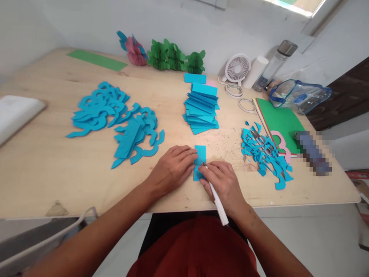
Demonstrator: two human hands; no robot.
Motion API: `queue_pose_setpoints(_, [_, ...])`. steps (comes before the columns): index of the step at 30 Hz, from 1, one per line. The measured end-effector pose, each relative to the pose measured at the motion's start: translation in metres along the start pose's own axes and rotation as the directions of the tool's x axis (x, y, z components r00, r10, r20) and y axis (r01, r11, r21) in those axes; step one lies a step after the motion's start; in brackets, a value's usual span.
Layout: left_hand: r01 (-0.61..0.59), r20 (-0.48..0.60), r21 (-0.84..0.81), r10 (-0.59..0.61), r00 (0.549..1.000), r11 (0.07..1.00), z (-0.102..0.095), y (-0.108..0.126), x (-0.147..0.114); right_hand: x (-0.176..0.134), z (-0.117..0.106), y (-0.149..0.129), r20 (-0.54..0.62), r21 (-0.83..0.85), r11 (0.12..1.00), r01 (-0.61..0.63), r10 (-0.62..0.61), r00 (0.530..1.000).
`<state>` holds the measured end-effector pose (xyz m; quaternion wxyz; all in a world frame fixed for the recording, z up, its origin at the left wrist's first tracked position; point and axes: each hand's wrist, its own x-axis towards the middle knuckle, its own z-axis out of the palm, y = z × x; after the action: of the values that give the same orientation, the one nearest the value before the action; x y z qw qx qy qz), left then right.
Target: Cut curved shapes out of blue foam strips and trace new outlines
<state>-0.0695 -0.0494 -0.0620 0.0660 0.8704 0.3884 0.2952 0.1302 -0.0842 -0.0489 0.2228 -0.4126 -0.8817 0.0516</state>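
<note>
A small blue paper strip lies upright in view near the table's front edge. My left hand rests flat at its left side, fingertips on the paper. In my right hand is a white pen, its tip down on the strip and its rear end slanting toward my body. The right fingers cover part of the strip, so any marks on it are hard to make out. Beyond the hands is a loose stack of blue paper pieces.
Curvy blue cutouts pile up on the left. Blue scraps lie right, beside a green sheet and a pink cutout. Along the back stand green paper figures, a small fan, tape rolls and a bottle.
</note>
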Motion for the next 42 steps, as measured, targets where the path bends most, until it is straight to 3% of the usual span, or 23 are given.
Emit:
queue_pose_setpoints(13, [0.006,0.093,-0.027,-0.004,0.996,1.0,-0.0007,-0.0021,0.001,0.0011,-0.0018,-0.0008,-0.011,-0.025,1.0,0.007,-0.007,1.0])
queue_pose_setpoints(35, [-0.027,0.063,0.065,0.023,0.998,0.997,-0.0019,0.0024,0.0011,0.0003,0.0005,0.0005,-0.015,-0.014,1.0,0.014,-0.014,1.0])
queue_pose_setpoints(38, [-0.034,0.054,0.065,0.03,0.998,0.997,-0.0024,0.0027,0.0014,0.0004,-0.0001,0.0008,-0.038,0.028,1.0,-0.007,0.008,0.999])
queue_pose_setpoints(42, [-0.04,0.044,0.06,0.037,0.998,0.997,-0.0032,0.0028,0.0015,0.0064,-0.0053,0.0037,-0.089,0.245,0.964,-0.106,0.132,0.987])
